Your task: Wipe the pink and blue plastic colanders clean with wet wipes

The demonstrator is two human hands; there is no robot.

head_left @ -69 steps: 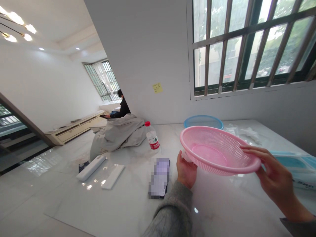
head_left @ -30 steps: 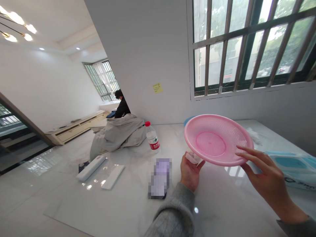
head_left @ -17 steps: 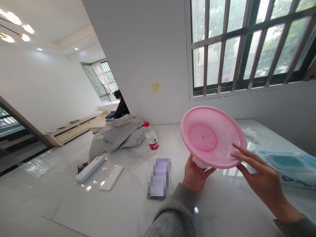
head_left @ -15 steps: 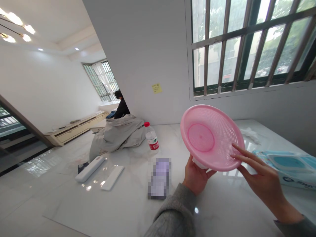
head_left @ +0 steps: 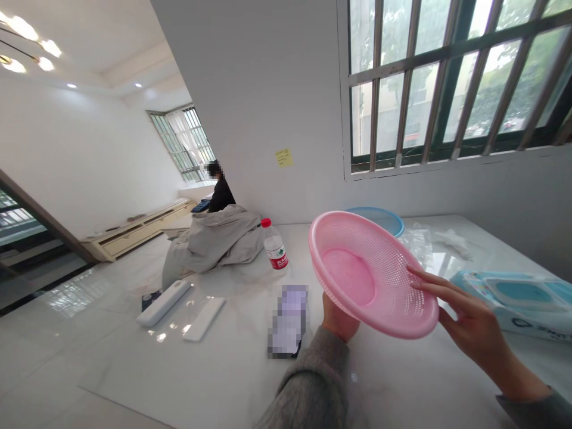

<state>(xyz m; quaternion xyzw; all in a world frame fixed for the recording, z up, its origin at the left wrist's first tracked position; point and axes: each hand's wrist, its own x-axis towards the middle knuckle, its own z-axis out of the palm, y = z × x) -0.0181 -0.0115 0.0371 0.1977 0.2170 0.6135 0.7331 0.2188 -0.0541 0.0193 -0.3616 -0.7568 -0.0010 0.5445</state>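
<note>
Both hands (head_left: 338,320) (head_left: 469,323) around pink basket (head_left: 363,275)

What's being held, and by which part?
The pink basket, tilted: right hand gripping its right rim, left hand under its near underside, fingers hidden.

left hand (head_left: 338,320) fingers hidden under pink basket (head_left: 370,275) | blue basket (head_left: 381,217) half-hidden behind | wipes pack (head_left: 518,301) cut off right
</note>
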